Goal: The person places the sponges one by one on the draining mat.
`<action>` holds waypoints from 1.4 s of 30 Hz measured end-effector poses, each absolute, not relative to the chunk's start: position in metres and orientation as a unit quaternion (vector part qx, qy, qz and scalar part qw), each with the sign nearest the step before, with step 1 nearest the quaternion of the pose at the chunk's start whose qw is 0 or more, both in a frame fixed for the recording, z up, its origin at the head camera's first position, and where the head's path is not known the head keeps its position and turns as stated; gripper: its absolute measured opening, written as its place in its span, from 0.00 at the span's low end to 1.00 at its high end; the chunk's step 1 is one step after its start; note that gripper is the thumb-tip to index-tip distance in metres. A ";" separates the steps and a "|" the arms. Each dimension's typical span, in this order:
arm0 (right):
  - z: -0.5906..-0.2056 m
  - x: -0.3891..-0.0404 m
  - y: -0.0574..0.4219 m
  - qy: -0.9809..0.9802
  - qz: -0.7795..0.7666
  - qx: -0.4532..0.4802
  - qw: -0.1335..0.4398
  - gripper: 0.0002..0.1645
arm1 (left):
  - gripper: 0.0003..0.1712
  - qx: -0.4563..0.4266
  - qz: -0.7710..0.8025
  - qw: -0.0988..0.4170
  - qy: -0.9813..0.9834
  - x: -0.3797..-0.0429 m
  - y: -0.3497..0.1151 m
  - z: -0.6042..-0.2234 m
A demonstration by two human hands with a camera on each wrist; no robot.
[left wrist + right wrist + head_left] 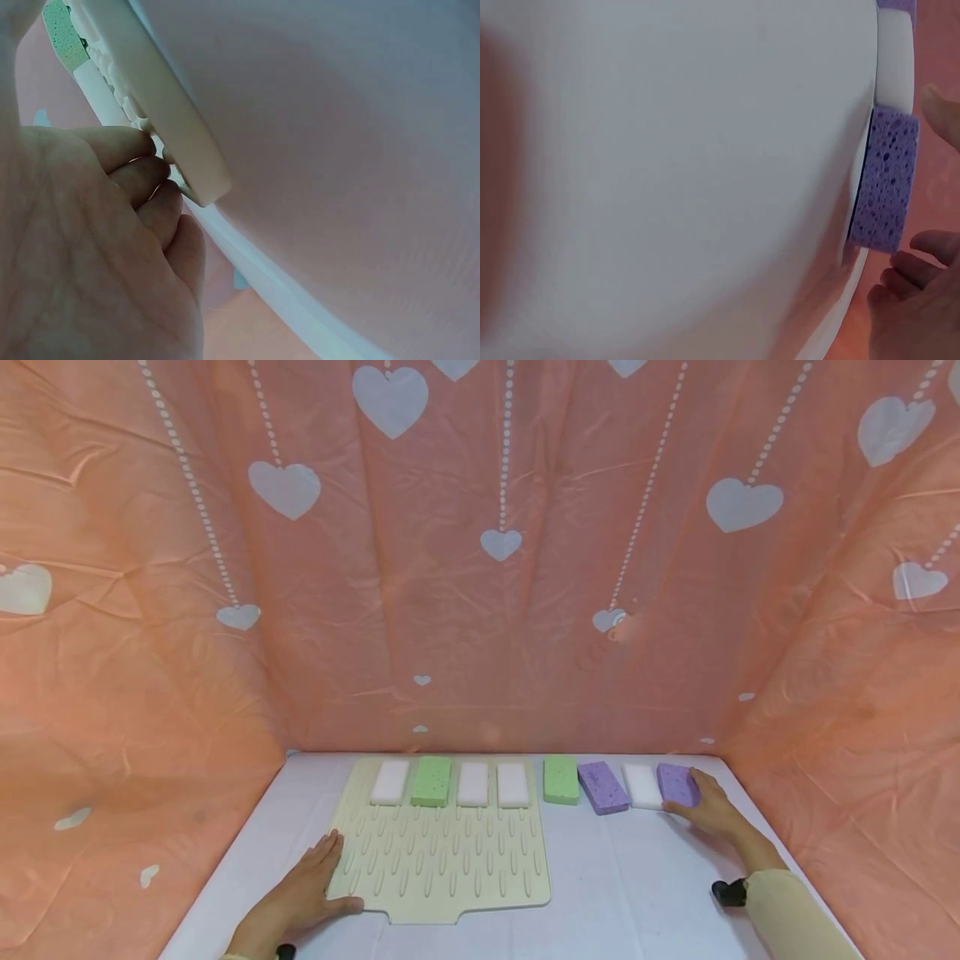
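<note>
A cream ridged board (465,893) lies flat on the table. My left hand (300,887) rests at its left edge, fingertips against the side and thumb near the front corner. In the left wrist view the fingers (124,146) meet the board's thick rim (199,161). At the far right, my right hand (711,810) reaches over a purple sponge (678,785), thumb and fingers spread around it. The right wrist view shows that porous purple sponge (887,180) on the table, with a gap between it and the thumb (943,112).
Along the board's back edge sit three white sponges (390,782) and a green sponge (431,781). Right of the board are another green sponge (561,779), a tilted purple sponge (603,787) and a white sponge (642,786). A heart-patterned orange curtain (450,635) encloses the table.
</note>
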State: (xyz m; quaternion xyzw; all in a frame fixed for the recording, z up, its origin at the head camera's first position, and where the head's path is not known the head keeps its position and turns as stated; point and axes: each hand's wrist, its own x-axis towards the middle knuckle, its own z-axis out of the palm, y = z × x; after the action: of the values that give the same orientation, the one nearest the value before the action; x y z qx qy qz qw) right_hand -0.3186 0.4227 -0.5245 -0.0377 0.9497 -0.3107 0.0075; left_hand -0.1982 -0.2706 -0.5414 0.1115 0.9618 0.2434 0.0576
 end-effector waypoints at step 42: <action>-0.525 -0.348 0.434 0.926 -0.357 -0.032 0.119 0.72 | 0.72 0.100 0.243 0.063 0.963 -0.198 -0.270 -0.541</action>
State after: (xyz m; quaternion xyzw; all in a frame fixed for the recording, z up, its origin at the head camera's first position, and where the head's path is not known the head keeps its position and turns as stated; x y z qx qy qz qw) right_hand -0.3483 0.4343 -0.5247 -0.0317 0.9260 -0.3567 0.1194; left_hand -0.1982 -0.2704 -0.5412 0.1002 0.9629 0.2426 0.0630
